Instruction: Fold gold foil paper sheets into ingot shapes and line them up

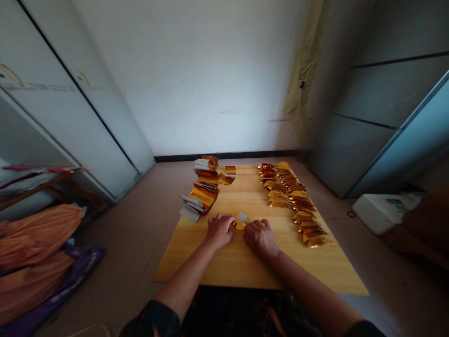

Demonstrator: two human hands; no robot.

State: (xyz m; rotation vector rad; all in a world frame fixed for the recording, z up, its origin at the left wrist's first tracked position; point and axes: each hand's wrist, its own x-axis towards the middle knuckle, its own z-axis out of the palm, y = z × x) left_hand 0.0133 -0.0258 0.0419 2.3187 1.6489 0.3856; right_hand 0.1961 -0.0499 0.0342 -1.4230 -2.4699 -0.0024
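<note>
A small piece of gold foil paper [240, 225] lies on the wooden board in front of me, partly folded, with a pale grey patch showing in its middle. My left hand [220, 230] pinches its left edge between thumb and fingers. On the right edge, my right hand [261, 235] presses with curled fingers, which hide that end of the paper. Beyond my left hand stand curved stacks of gold foil sheets [204, 195] with pale grey backs. Folded gold paper pieces [304, 215] sit in overlapping rows at the right of the board.
The wooden board [242, 267] reaches from my lap toward the white wall [210, 84]. A few loose gold sheets [228, 179] lie near its far edge. Cabinets [70, 93] and orange cloth [38, 234] are at left; a white box [373, 213] is on the right.
</note>
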